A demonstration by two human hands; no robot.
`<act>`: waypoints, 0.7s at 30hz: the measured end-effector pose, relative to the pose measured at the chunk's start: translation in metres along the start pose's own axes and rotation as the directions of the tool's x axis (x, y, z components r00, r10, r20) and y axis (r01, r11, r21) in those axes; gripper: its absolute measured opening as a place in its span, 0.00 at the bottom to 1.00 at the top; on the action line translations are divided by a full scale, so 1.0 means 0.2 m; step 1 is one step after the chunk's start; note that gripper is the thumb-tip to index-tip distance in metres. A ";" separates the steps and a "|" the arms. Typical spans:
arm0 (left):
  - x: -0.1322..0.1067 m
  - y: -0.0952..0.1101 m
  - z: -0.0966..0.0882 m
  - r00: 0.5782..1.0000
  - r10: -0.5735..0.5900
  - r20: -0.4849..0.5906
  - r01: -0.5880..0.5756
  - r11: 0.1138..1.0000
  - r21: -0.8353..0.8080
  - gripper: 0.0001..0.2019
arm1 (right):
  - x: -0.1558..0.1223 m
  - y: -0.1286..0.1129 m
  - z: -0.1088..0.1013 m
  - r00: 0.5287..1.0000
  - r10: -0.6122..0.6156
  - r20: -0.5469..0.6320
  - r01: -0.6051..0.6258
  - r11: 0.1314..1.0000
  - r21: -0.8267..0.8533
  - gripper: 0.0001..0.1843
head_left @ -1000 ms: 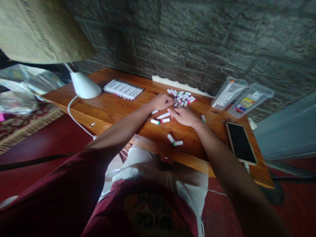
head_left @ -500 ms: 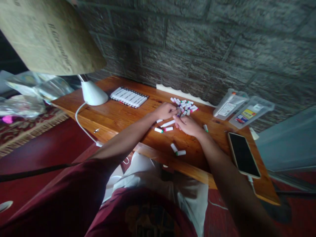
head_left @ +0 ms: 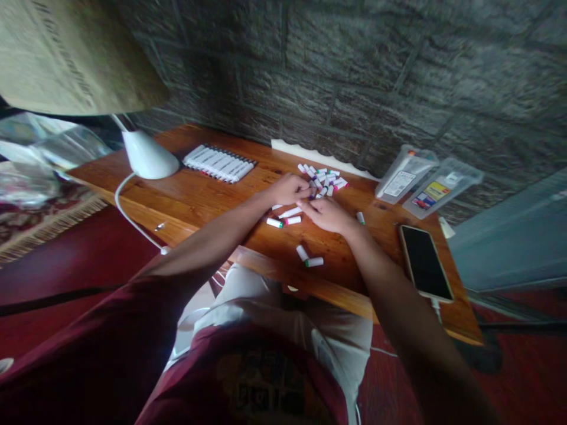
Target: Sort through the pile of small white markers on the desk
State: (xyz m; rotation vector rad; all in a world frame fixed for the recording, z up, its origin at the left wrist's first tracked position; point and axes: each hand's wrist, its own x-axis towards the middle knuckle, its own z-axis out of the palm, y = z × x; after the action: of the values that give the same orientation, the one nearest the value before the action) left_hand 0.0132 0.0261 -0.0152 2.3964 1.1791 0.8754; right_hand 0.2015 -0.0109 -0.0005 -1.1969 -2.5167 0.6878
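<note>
A loose pile of white markers with coloured caps (head_left: 322,180) lies on the wooden desk (head_left: 212,200). My left hand (head_left: 289,189) rests at the pile's left edge, its fingertips touching the markers. My right hand (head_left: 325,215) lies just below the pile, with its fingers reaching towards my left hand. Whether either hand grips a marker is hidden by the fingers. Several loose markers (head_left: 286,218) lie under my hands, and a separate pair (head_left: 308,258) lies nearer the desk's front edge.
A neat row of markers (head_left: 219,163) lies left of the pile, beside a white desk lamp (head_left: 144,154) and its cable. A black smartphone (head_left: 424,262) and two clear plastic packets (head_left: 405,174) sit at the right. A stone-textured wall rises behind the desk.
The whole view has shifted slightly with my head. Both hands stay at the pile, and no marker has clearly moved.
</note>
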 end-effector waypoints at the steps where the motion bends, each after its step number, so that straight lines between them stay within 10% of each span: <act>1: 0.00 0.00 0.00 1.000 -0.002 0.000 0.002 1.000 -0.001 0.25 | 0.00 0.00 0.00 1.000 0.006 0.000 -0.006 1.000 -0.001 0.36; 21: -0.01 0.00 -0.01 0.999 -0.030 -0.013 0.030 0.999 0.023 0.25 | 0.00 0.01 0.00 0.999 0.006 0.041 -0.009 0.997 0.071 0.42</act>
State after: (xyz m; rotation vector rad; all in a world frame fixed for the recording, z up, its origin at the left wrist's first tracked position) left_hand 0.0110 0.0249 -0.0134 2.3885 1.2329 0.8729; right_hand 0.2029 -0.0092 -0.0007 -1.1804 -2.4989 0.8042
